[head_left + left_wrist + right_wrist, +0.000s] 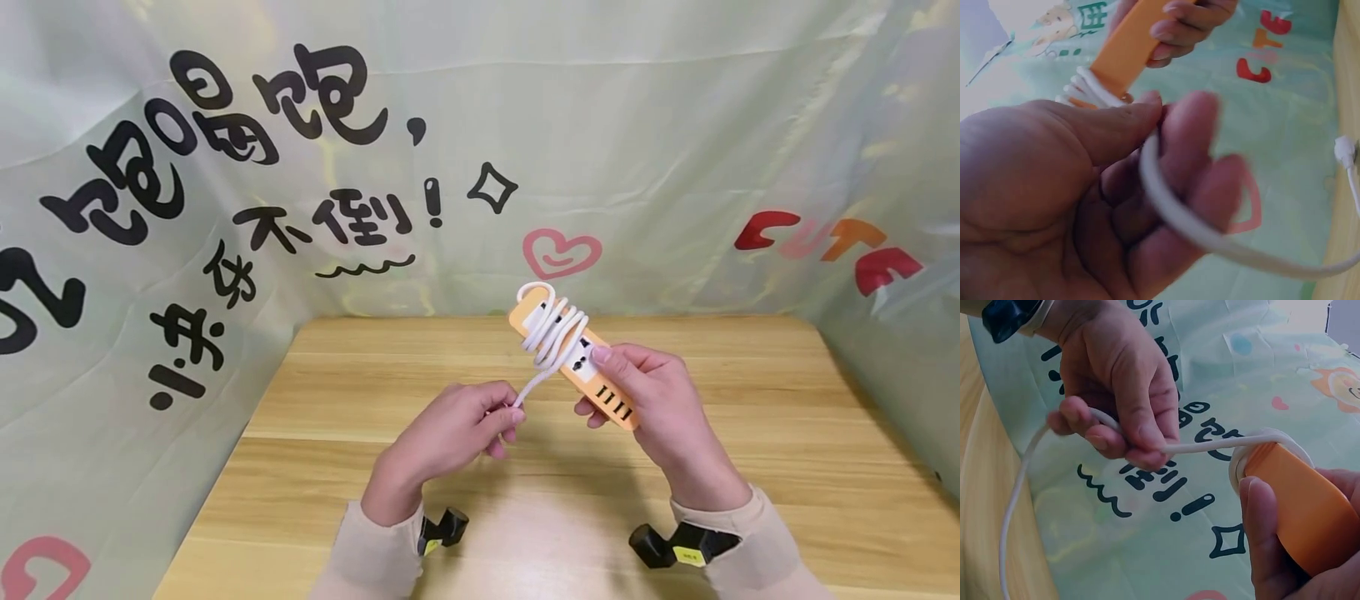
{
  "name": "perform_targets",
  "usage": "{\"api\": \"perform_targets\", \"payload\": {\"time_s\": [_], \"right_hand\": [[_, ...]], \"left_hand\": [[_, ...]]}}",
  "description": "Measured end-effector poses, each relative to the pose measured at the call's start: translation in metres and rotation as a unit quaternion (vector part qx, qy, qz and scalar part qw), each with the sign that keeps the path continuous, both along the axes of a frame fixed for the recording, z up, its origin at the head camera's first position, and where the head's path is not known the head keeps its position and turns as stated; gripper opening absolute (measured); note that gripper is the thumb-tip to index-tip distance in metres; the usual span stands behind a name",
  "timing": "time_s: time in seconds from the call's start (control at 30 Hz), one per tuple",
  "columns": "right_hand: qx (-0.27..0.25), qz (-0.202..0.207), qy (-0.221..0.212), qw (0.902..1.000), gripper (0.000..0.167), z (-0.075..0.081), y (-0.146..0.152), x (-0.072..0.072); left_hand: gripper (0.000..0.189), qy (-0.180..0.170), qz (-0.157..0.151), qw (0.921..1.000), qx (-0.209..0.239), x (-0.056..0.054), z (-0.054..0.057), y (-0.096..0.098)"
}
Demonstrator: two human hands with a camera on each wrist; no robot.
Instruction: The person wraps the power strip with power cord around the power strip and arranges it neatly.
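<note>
An orange power strip [624,408] with a white socket face and several USB ports is held up above the table, tilted. My right hand [663,404] grips its lower end, thumb on the face and fingers behind. White cord [553,343] is wound in several turns around the strip's far half. My left hand [465,425] pinches the cord between thumb and finger, and a short stretch runs taut from there to the coils. In the left wrist view the loose cord [1235,250] passes across my fingers and curves away toward a white plug [1344,151] by the table.
A wooden table [337,483] lies under both hands. Pale fabric walls [645,150] with black lettering, a pink heart and coloured letters stand behind it and at both sides. Black wrist cameras [678,546] sit on both sleeves.
</note>
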State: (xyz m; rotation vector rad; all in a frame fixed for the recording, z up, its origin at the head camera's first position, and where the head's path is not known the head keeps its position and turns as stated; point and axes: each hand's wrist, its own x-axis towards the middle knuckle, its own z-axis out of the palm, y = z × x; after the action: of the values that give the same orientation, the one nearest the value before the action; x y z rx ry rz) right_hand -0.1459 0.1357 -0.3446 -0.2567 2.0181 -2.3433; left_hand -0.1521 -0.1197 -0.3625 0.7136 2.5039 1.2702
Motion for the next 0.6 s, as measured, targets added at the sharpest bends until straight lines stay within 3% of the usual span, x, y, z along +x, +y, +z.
{"api": "perform_targets", "payload": {"time_s": [0.2, 0.37, 0.5, 0.6], "right_hand": [[-0.004, 0.012, 0.004, 0.9999, 0.022, 0.001, 0.0, 0.001], [-0.009, 0.005, 0.009, 0.9999, 0.022, 0.001, 0.003, 0.0], [-0.019, -0.001, 0.007, 0.9998, 0.023, 0.001, 0.006, -0.001], [-0.024, -0.004, 0.007, 0.9997, 0.023, 0.002, 0.008, -0.002]], "left_hand": [[0.02, 0.026, 0.03, 0.9992, -0.002, -0.003, -0.002, 0.003], [0.027, 0.027, 0.041, 0.9987, -0.008, -0.005, -0.003, 0.001], [0.024, 0.032, 0.008, 0.9994, -0.013, -0.002, -0.001, -0.003], [0.02, 0.031, -0.042, 0.9985, -0.019, 0.001, 0.002, -0.007]]}}
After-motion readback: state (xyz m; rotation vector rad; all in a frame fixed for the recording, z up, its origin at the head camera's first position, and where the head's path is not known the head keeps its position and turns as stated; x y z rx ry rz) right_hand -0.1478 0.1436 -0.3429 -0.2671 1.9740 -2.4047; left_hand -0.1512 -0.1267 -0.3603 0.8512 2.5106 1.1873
